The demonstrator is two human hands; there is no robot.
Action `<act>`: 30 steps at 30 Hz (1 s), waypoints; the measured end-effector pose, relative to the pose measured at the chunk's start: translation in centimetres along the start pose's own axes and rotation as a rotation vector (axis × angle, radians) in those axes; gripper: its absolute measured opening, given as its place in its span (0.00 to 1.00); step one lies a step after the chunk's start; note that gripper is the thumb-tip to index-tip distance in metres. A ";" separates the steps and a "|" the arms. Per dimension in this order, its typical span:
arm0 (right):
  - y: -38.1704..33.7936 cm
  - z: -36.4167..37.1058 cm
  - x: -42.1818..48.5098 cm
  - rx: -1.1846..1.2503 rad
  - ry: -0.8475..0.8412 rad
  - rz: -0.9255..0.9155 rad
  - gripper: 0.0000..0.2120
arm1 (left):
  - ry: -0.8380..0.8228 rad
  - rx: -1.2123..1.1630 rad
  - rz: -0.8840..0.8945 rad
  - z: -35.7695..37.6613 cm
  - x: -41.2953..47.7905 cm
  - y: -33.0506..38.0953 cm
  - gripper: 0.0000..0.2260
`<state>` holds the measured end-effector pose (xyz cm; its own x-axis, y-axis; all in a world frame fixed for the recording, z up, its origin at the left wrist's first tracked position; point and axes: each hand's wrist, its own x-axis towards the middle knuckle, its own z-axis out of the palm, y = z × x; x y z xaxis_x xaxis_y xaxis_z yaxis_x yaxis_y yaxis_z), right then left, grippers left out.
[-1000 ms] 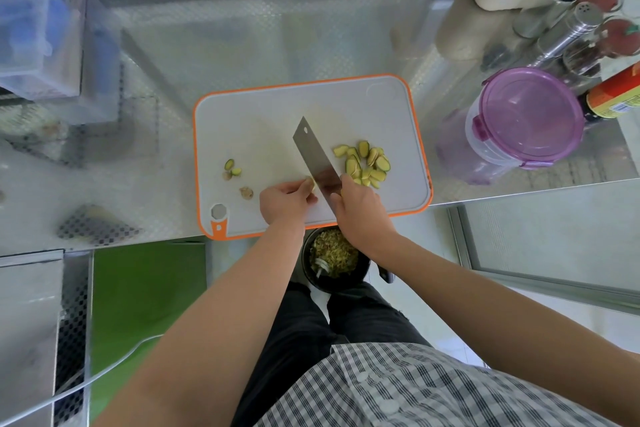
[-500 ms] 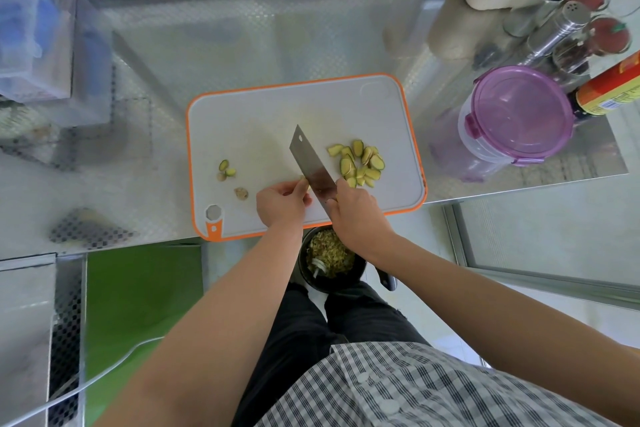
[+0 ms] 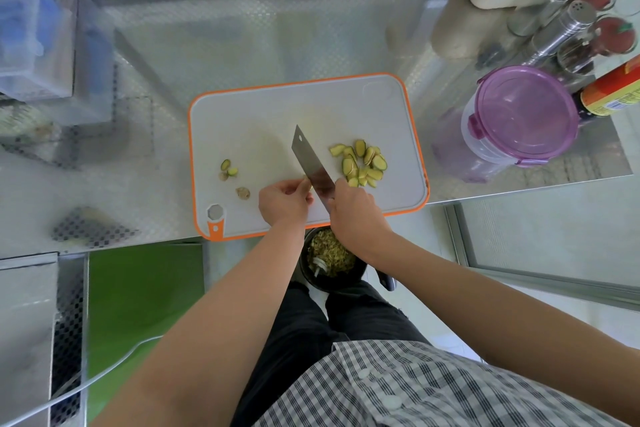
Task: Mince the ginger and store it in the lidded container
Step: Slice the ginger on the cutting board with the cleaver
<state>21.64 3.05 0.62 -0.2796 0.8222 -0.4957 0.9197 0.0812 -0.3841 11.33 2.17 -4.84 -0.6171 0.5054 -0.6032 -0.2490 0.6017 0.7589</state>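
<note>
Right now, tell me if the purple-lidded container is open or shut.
Shut. The purple lid sits flat on the container beside the cutting board, and its side clip appears folded down.

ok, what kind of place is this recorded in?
Probably a kitchen prep station: stainless steel counter, cutting board with sliced ginger and a cleaver over it, metal shaker and sauce bottle at right. Home or commercial, can't tell.

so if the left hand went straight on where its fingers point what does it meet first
The flat of the cleaver, just ahead of the left hand; the fingertips look almost on it, though depth is unclear.
</note>
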 end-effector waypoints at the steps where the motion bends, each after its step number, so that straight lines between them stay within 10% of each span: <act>1: -0.4 0.1 0.4 0.012 0.000 0.003 0.05 | -0.003 0.006 0.000 0.0 0.1 0.0 0.09; 30: 1.9 -0.8 2.3 0.260 0.160 -0.089 0.13 | 0.100 0.460 0.272 -2.1 2.6 0.2 0.05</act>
<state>22.95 5.54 -0.64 -0.2896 0.8983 -0.3305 0.7869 0.0268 -0.6165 8.09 2.27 -5.70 -0.6877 0.6323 -0.3569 0.2675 0.6776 0.6850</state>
